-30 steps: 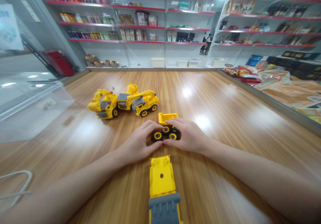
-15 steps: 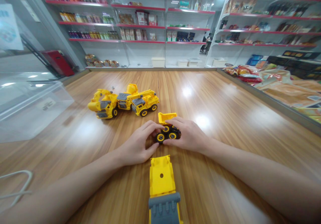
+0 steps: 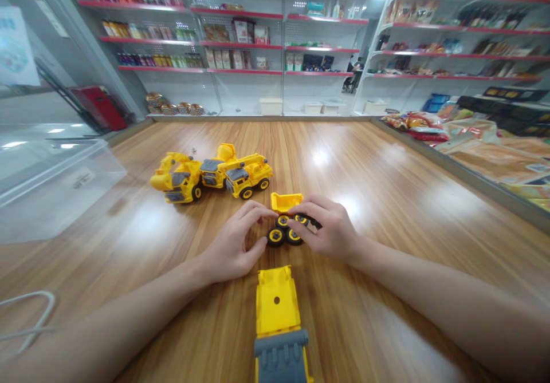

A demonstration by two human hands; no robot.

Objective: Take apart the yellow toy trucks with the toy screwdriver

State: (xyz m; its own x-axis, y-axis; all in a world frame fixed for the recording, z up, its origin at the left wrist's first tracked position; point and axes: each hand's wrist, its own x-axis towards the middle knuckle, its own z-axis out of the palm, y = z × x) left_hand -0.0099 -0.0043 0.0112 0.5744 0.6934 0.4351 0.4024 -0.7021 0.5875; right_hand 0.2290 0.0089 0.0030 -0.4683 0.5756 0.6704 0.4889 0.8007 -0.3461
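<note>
Several small toy wheels (image 3: 275, 236), black tyres with yellow hubs, are grouped on the table between my hands. My left hand (image 3: 236, 240) curves at their left side, thumb and forefinger apart, with its tips against or very close to the wheels. My right hand (image 3: 329, 225) is bent over the right side, its thumb across the wheels and its fingers closed on a black plastic part (image 3: 317, 223), mostly hidden. Just behind the wheels lies a yellow dump bed (image 3: 286, 202). Nearer me is a yellow toy truck body (image 3: 278, 308) with a grey front.
At the left stand a toy excavator (image 3: 178, 177), a mixer truck (image 3: 217, 168) and a crane truck (image 3: 249, 177). A clear plastic box (image 3: 55, 188) sits at the left edge, a white cable (image 3: 43, 314) below it. Bagged goods (image 3: 485, 148) lie beyond the right edge.
My right hand has shifted slightly right, and its thumb has moved up over the wheels. The front right wheel has moved slightly. My left hand stays nearly still.
</note>
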